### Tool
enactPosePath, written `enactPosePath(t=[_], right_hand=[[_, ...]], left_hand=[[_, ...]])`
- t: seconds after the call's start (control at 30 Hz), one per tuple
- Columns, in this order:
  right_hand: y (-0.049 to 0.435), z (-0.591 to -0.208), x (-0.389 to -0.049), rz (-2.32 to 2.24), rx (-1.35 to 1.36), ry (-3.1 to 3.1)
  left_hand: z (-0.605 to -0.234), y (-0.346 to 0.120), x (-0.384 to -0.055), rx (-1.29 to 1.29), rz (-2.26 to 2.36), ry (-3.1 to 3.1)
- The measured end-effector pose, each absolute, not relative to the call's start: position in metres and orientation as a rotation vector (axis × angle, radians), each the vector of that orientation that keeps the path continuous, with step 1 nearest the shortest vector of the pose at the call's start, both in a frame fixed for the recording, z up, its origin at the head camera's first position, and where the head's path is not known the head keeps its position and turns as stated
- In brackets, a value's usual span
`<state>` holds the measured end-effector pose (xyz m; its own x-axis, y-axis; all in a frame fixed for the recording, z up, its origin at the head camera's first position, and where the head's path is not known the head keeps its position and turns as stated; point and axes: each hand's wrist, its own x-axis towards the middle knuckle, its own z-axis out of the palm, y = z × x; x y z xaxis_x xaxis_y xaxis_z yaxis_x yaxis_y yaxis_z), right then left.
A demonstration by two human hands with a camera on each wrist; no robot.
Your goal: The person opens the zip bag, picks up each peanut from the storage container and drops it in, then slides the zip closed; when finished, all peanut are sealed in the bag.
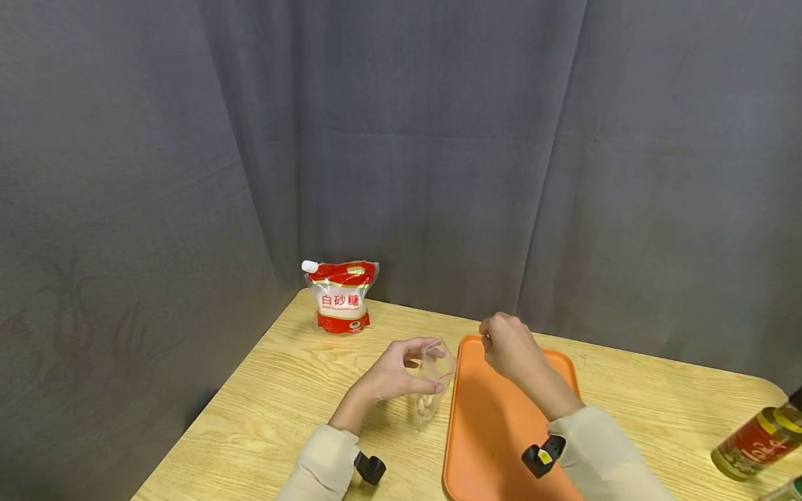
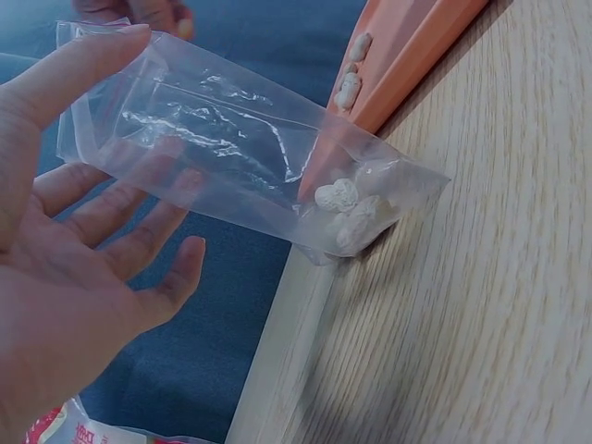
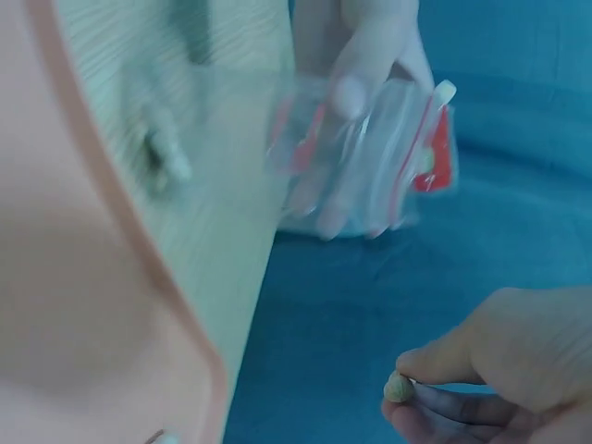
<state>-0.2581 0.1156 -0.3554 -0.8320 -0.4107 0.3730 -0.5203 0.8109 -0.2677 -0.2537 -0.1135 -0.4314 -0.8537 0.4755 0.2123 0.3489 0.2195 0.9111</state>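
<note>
My left hand (image 1: 397, 370) holds a clear zip bag (image 2: 231, 129) between thumb and fingers, its mouth spread apart. Several peanuts in their shells (image 2: 344, 208) lie at the bottom of the bag, which hangs beside the orange tray (image 1: 485, 435). Over the far end of the tray, my right hand (image 1: 510, 348) pinches a single peanut (image 3: 399, 388) between thumb and fingertips; in the head view the fingers hide it. A few more peanuts (image 2: 349, 88) lie in the tray, seen in the left wrist view.
A red and white sugar pouch (image 1: 342, 298) with a white cap stands at the table's back left. To the right is a bottle with a red label (image 1: 755, 442), with part of another item (image 1: 786, 490) at the frame's corner. Grey curtains (image 1: 426, 153) hang behind the wooden table (image 1: 250, 424).
</note>
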Motion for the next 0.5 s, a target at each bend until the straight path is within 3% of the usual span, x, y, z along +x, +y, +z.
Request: enactPosePath(t=[0.5], right_hand=[[0.079,-0.341,-0.250,0.725,0.856,-2.648]], left_hand=[[-0.432,-0.114,-0.254,0.820,1.733,2.365]])
